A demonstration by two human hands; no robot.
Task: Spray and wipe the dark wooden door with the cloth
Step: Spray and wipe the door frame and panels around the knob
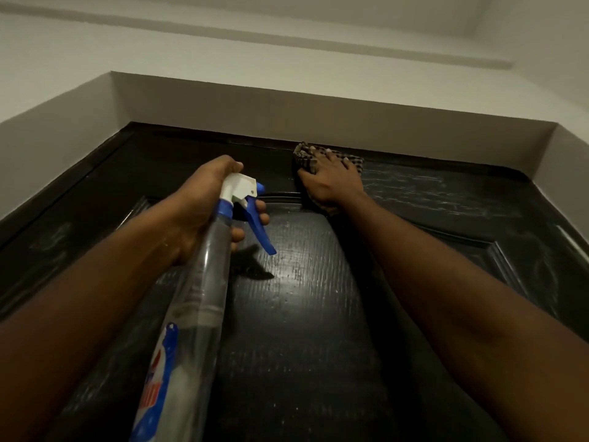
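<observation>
dark wooden panelled door [302, 330] stands straight ahead and overhead, its long axis running upward away from the camera; nearest, the clear plastic spray bottle with a blue-and-white trigger head [204, 298] tilts up toward the centre panel; the left hand [197, 212] wraps its neck, fingers curled beside the trigger; farther up, the right hand [331, 181] lies flat, fingers spread, pressing the brown checked cloth [302, 153] against the door's top rail, just beneath the pale recess wall [318, 113]; of the two hands the right is nearer the top edge, its arm stretched almost straight; pale streaks [446, 193] lie to its right, so the wipe likely runs sideways there.
</observation>
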